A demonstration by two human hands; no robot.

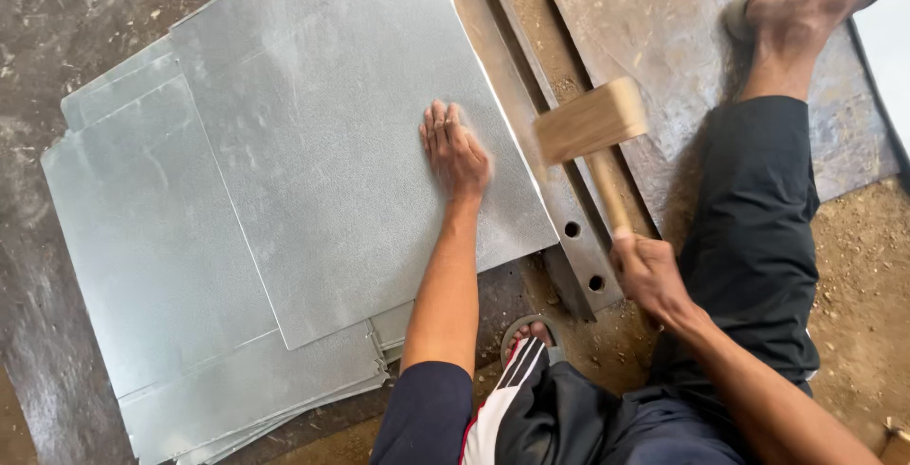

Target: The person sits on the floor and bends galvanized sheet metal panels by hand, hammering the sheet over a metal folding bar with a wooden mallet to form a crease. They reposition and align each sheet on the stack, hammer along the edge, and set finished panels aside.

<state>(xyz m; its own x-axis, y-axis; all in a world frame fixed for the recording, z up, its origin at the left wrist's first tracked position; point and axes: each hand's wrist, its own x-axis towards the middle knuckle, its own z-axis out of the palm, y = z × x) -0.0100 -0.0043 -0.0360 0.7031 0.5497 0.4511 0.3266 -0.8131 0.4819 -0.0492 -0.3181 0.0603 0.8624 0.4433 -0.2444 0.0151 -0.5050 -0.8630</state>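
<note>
My left hand lies flat, fingers spread, on the grey galvanised metal sheet at frame centre; my right hand grips the wooden mallet. I'd strike squarely along the sheet's edge over the steel bar.

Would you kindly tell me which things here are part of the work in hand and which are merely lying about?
In use:
- left hand, flat on the top galvanised sheet
- right hand, gripping the wooden mallet
- steel angle bar under the sheet's edge

Lying about:
- stack of galvanised sheets beneath
- rusty metal plate, under the person's foot
</note>
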